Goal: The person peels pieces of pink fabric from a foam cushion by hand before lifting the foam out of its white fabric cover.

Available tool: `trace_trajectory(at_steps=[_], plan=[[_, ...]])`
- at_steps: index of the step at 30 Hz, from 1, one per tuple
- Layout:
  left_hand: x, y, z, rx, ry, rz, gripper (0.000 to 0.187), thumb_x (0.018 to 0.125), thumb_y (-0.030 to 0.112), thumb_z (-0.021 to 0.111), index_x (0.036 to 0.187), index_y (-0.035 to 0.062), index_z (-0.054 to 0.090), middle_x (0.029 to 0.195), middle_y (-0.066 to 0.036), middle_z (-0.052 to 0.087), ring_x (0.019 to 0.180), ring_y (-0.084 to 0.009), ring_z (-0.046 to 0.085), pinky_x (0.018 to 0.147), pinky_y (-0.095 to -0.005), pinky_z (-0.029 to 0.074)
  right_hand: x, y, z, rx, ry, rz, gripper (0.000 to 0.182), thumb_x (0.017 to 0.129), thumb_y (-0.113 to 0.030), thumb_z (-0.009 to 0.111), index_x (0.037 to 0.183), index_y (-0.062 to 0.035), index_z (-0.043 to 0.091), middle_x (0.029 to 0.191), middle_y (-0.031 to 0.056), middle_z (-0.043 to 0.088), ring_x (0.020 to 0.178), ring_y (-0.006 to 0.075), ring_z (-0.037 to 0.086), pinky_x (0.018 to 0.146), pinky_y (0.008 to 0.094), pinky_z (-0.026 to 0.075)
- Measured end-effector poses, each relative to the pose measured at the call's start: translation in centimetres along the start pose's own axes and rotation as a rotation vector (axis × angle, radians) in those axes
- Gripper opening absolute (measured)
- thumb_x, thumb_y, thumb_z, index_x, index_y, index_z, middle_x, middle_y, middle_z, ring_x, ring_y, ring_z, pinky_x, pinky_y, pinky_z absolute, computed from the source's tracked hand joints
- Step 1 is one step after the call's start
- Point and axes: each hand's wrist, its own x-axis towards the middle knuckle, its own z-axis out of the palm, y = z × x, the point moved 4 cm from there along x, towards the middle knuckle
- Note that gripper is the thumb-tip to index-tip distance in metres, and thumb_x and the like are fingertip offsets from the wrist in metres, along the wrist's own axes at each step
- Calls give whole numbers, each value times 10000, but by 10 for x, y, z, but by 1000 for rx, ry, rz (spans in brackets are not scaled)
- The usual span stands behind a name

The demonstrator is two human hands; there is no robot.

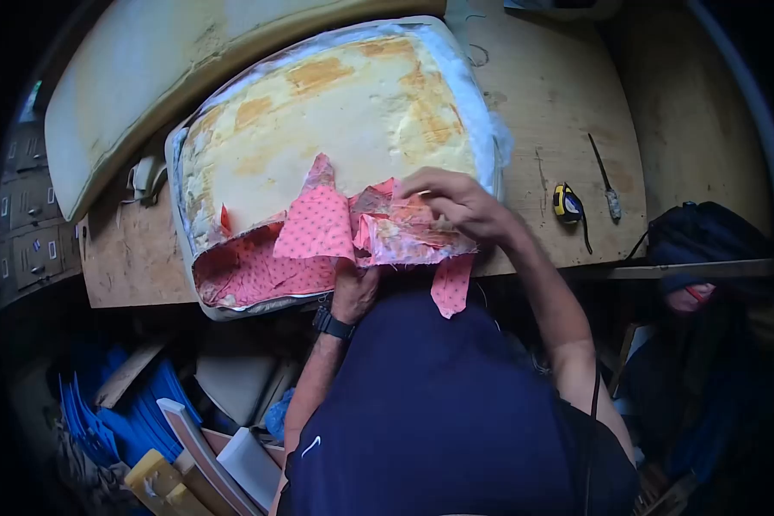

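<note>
A foam cushion [318, 120] with yellow-brown patches and white wadding along its edge lies on the wooden table. Pink patterned fabric [315, 222] is folded over its near edge, with a frayed, stained flap at the right and a strip hanging down. My left hand [354, 291] is under the near edge of the fabric, its fingers hidden by the cloth. Above the frayed flap is my right hand [457, 203], fingers bent and pressed together; whatever is between them is too small to name.
A tape measure [568, 204] and a thin pointed tool [606, 179] lie on the table [525, 103] at the right. Behind the cushion leans a large padded panel [146, 86]. A dark bag [701, 236] sits at the right edge. Blue sheets [138, 413] are below left.
</note>
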Motion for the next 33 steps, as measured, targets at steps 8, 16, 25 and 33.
trace_trajectory(at_steps=[8,16,25,33], plan=[[-7,-25,25,106,-350,-380,355,993,50,511,1333,1,601,1063,-164,652,949,-238,641,824,-344,511,36,6,15,-505,-488,111,376,825,-3,560,1170,-39,704,1128,134,630,1067,287,617,941,372,484],[53,8,6,437,-340,-10,331,997,137,514,1254,-36,629,1216,-233,676,1138,-357,656,961,-460,512,27,22,-4,-378,-286,23,157,944,-34,615,1087,-16,679,1032,101,640,1013,233,646,884,340,509],[56,74,-16,-160,-35,-402,285,1063,250,590,1037,-20,678,835,-106,684,762,-175,643,706,-350,520,13,35,6,-432,-14,-280,198,944,-30,648,1140,-28,678,945,112,640,904,265,647,815,339,520],[66,82,-16,-279,-125,-421,307,1057,278,595,952,-1,668,706,-66,607,656,-122,549,631,-344,475,-1,25,9,43,64,134,153,1046,-66,549,1123,2,663,972,54,668,923,124,640,796,280,526]])
